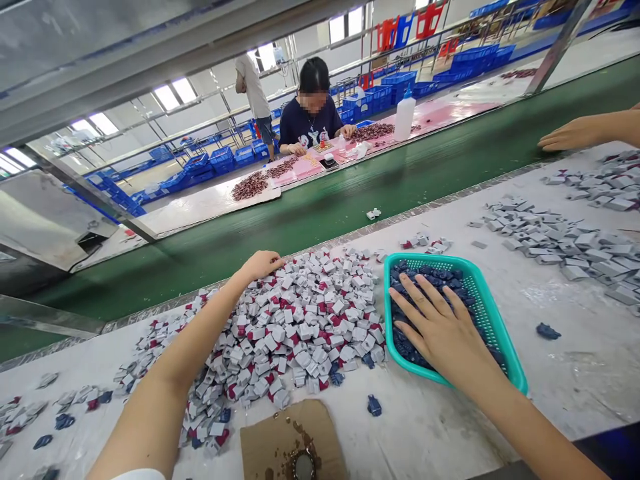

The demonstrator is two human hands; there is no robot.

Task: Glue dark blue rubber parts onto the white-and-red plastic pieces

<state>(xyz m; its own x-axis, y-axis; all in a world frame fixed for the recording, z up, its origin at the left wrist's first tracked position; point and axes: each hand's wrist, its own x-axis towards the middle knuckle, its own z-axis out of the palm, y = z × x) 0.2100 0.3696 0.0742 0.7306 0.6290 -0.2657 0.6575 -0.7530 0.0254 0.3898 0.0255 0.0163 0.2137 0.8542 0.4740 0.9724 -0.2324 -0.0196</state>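
Blue pieces [453, 277] lie heaped in the teal basket [484, 307], right of centre on the white table [415, 427]. The right hand [443, 327] lies palm down over them, fingers spread. The left hand [260, 265] bends its fingers at the far edge of the grey-and-maroon pile [300, 320], just left of the basket; whether it pinches a piece, I cannot tell. One loose blue piece [374, 405] lies near, between basket and cardboard [267, 443]; another lies right of the basket. Farther right is a grey pile [555, 233], with a co-worker's hand [575, 133] beyond it, by the green belt [320, 210]. Across the belt sits another person [310, 123], a white bottle [405, 119] to the right.
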